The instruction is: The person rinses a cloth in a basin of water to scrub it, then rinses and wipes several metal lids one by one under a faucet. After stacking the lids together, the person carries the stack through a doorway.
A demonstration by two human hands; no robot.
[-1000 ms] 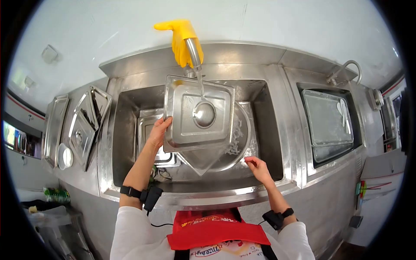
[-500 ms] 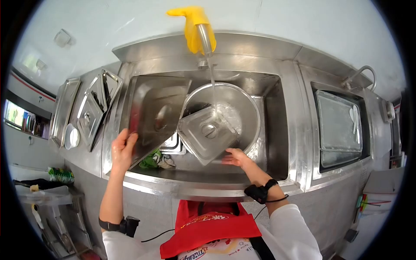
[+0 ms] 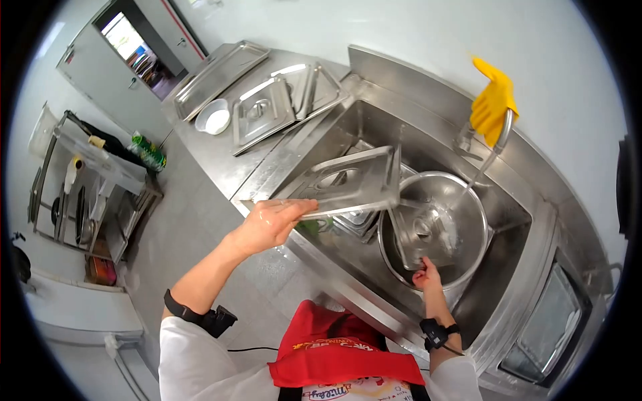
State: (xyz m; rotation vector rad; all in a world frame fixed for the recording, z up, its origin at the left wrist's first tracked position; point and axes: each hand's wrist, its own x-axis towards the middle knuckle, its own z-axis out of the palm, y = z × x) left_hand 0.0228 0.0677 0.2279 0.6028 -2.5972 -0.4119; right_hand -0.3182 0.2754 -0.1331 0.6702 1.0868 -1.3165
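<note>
1. Left hand (image 3: pixel 267 224): centre-left of frame. The bare forearm reaches up and to the right from the lower left. The fingers are curled closed with the thumb on top.
2. Right hand (image 3: pixel 426 274): right of centre. The forearm rises almost vertically and the fingertips point upward. Finger closure is unclear.

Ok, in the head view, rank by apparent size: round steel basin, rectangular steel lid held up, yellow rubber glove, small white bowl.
1-2. round steel basin and rectangular steel lid: alike; lid tilted and nearer the camera, unranked.
3. yellow rubber glove
4. small white bowl
</note>
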